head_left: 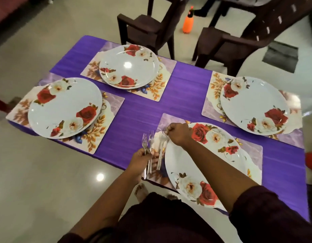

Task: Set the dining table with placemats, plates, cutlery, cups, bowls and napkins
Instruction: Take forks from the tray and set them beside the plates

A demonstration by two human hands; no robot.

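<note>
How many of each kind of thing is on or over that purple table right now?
Placemats: 4
Plates: 4, one on each placemat
Forks: 3 or so, a bunch gripped in the left hand, one pinched by the right hand
Total: about 11
</note>
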